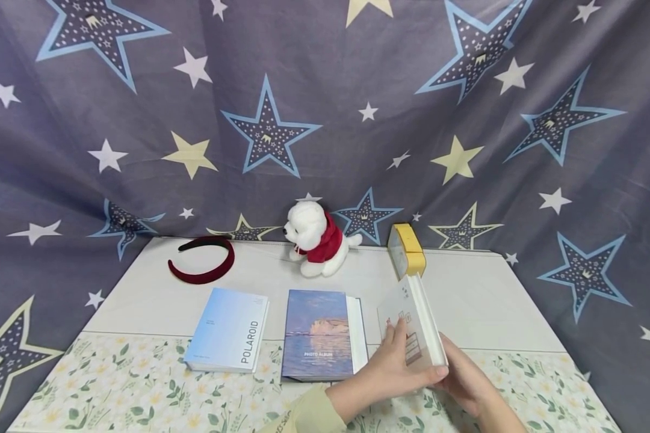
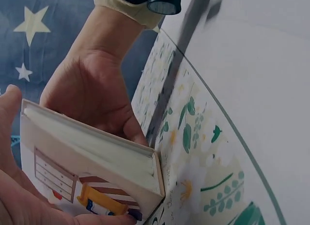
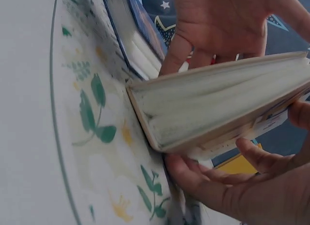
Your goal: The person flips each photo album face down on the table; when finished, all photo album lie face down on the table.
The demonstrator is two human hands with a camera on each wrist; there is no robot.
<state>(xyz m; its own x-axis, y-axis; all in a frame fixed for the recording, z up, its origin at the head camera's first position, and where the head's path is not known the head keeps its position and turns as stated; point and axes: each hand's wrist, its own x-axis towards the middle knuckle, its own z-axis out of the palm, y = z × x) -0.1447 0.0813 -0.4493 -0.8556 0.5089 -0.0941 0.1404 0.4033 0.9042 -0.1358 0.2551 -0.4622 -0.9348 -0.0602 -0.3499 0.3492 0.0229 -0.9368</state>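
Note:
A thick white album (image 1: 408,319) with small drawings on its cover stands tilted on edge at the table's right. My left hand (image 1: 392,367) lies against the drawn cover, fingers extended, its thumb near the lower corner. Behind the album, my right hand (image 1: 466,376) touches the opposite cover and is partly hidden. In the left wrist view the page block shows between the covers, with the right palm (image 2: 92,89) beyond. Seen from the right wrist, the right fingers (image 3: 208,181) support one cover while the left hand (image 3: 220,26) faces the other.
A blue photo album (image 1: 316,334) with a seaside picture lies left of the hands, and a pale blue Polaroid album (image 1: 227,331) farther left. Along the back are a dark red headband (image 1: 216,273), a white plush dog (image 1: 306,225) in a red hoodie, and a yellow box-like object (image 1: 408,240).

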